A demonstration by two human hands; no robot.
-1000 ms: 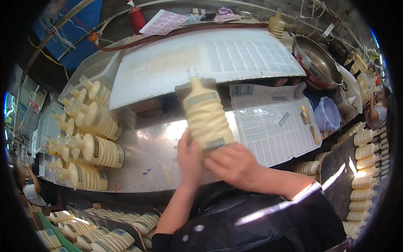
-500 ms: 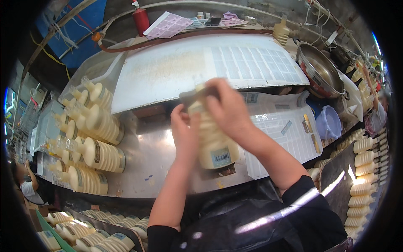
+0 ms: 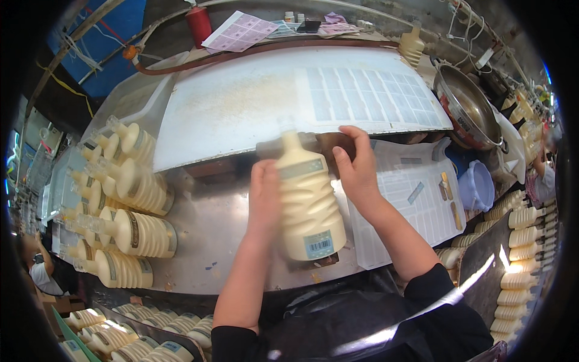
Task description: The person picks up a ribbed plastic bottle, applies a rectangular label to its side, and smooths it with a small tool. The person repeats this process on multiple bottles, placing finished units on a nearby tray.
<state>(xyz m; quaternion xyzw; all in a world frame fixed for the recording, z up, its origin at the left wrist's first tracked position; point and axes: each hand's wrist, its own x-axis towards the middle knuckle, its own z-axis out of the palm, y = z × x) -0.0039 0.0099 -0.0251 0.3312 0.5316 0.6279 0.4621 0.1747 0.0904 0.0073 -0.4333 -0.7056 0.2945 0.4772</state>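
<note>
A cream-coloured ribbed bottle (image 3: 309,208) with a clear narrow neck lies tilted before me, neck pointing away. It carries a grey-green label near its shoulder and a barcode label at its base. My left hand (image 3: 264,196), smeared by motion, is closed against the bottle's left side. On the other side, my right hand (image 3: 360,169) is apart from the bottle, thumb and fingers spread around the end of a dark brown piece (image 3: 333,146) behind the bottle's shoulder. Whether the hand grips that piece is hard to tell.
Several similar bottles (image 3: 145,232) are stacked at the left, more in crates below and at the right. A white board (image 3: 235,90) with label sheets (image 3: 374,96) slopes behind. At the right are a plastic-covered sheet (image 3: 392,211), a lilac bucket (image 3: 476,187) and a metal pot (image 3: 464,105).
My right hand has left the bottle's neck and moved right to the dark brown piece. The left hand stays at the bottle's left side. The bottle's front now shows.
</note>
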